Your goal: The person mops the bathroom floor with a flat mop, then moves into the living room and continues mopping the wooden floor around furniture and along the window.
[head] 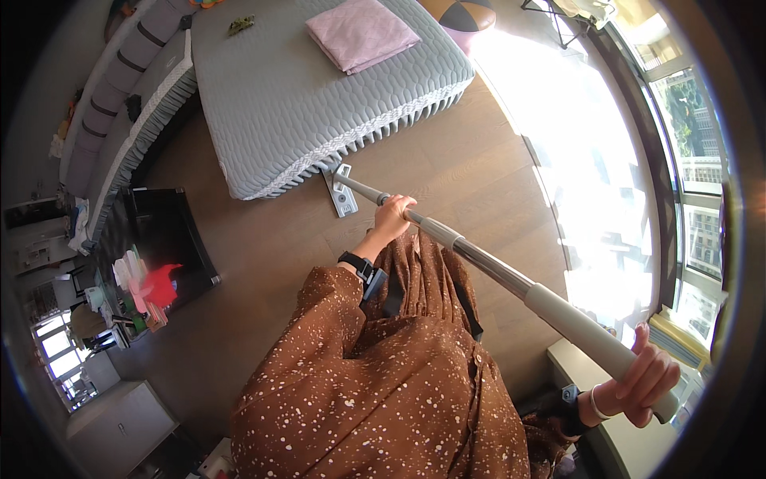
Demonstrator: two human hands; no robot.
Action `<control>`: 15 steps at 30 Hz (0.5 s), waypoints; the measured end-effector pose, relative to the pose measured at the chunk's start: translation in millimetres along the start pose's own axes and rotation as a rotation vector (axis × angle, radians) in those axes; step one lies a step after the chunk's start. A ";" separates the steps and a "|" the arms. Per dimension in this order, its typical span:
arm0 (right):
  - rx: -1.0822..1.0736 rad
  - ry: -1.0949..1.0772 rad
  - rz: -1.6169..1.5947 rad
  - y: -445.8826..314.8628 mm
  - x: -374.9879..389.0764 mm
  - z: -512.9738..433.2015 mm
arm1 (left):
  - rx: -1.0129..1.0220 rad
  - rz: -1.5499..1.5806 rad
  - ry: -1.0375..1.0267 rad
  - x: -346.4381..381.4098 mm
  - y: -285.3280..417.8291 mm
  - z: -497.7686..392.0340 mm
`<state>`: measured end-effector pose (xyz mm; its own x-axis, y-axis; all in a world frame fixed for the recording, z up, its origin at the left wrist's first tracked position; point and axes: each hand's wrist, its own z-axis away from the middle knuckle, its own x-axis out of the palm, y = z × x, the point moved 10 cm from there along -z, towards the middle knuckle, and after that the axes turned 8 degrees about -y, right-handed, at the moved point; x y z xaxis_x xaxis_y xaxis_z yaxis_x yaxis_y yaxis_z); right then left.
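Note:
My left hand (pixel 394 217) is closed round the middle of the pole of a flat mop (pixel 491 260), a band at its wrist. Near the far end of the thick grey grip, my right hand (pixel 649 377) holds the same mop, with a bracelet at that wrist. The pole slants from the lower right up to the grey flat mop head (pixel 343 194). This head rests on the wooden floor (pixel 443 161) by the bed's lower edge, and part of it is hidden under the bed skirt.
A bed (pixel 269 108) with a grey quilted cover bears a folded pink cloth (pixel 362 36). At the left is a black cabinet (pixel 170 239) with papers and a red thing. A light-coloured counter (pixel 604 407) stands lower right, near the windows. A two-tone round stool (pixel 467 15) is beyond the bed.

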<state>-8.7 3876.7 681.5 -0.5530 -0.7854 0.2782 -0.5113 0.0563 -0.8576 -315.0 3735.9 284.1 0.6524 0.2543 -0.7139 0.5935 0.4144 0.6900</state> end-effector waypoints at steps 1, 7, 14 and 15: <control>0.001 -0.116 -0.103 10.3 11.0 -6.0 | -0.063 -0.034 -0.014 -5.0 -10.8 -5.0; 0.121 -0.370 -0.259 65.7 29.2 -13.0 | -0.146 -0.326 0.128 -17.2 -51.4 -10.3; 0.220 0.004 0.100 34.5 -102.8 74.8 | -0.108 -0.344 -0.055 82.7 5.0 -41.1; 0.205 0.049 0.139 18.6 -126.4 88.6 | -0.071 -0.321 -0.056 103.8 29.3 -50.4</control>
<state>110.0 3922.4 592.1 -0.6427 -0.7475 0.1675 -0.2863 0.0316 -0.9576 -253.6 3818.5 224.2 0.4631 0.0531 -0.8847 0.7399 0.5264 0.4189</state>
